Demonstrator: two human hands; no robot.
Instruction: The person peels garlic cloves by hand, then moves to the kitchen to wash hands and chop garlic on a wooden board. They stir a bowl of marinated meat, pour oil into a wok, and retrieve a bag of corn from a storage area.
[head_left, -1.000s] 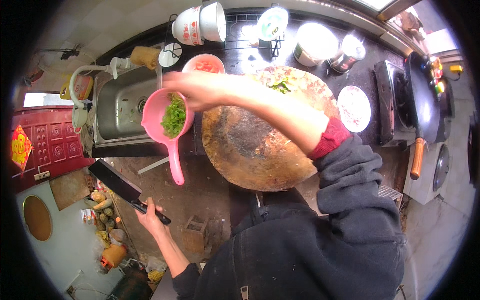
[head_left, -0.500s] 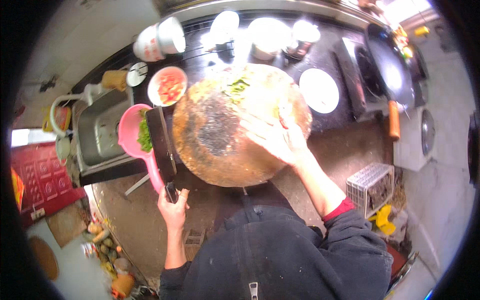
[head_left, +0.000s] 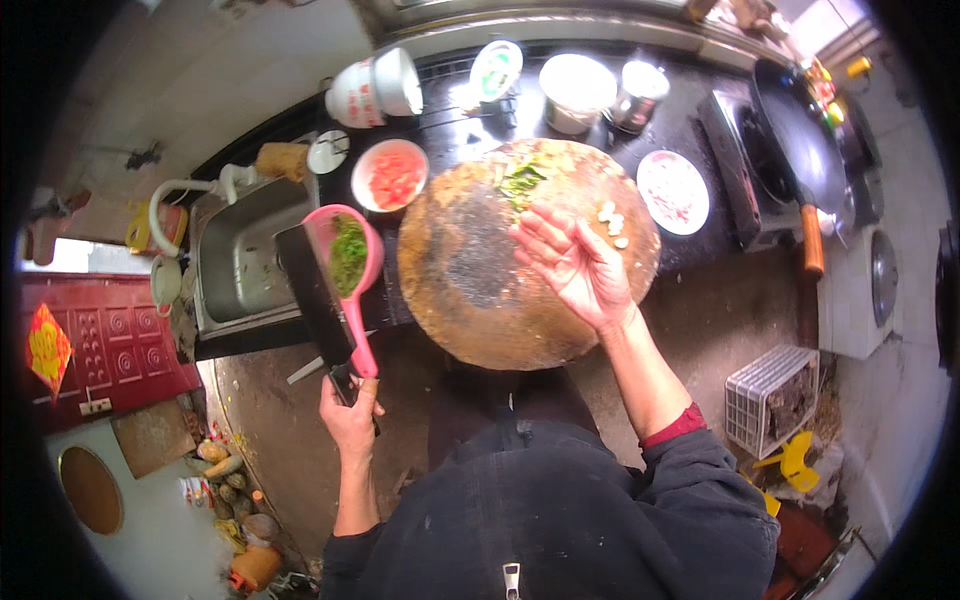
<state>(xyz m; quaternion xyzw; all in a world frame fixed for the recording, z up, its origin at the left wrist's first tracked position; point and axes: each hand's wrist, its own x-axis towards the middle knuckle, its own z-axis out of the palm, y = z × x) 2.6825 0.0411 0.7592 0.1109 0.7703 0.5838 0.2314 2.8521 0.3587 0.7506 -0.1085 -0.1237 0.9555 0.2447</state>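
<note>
A broad black-bladed cleaver [head_left: 318, 300] is grasped by its dark handle in the left grip [head_left: 350, 415], a bare hand whose fingers are wrapped around it. The blade is pointed up and to the left, well apart from the thick round wooden chopping block [head_left: 480, 325]. Part of a pink plastic dipper [head_left: 374, 255] is overlapped by the blade in this view; whether the two are touched together cannot be told.

The right grip [head_left: 578, 272], also a bare hand, is held over the chopping block, its palm turned up and its fingers extended and released. Whether the wood is touched cannot be told. Just beside its thumb, small white pieces [head_left: 609, 213] are scattered on the block, and cut green leaves [head_left: 522, 184] are heaped beyond its fingertips.

More chopped greens [head_left: 348, 253] are held in the dipper. To the left of the block, red chopped pieces [head_left: 395, 180] are contained in a round white bowl [head_left: 421, 158]. The block is carried by a glossy black tabletop [head_left: 440, 130].
</note>
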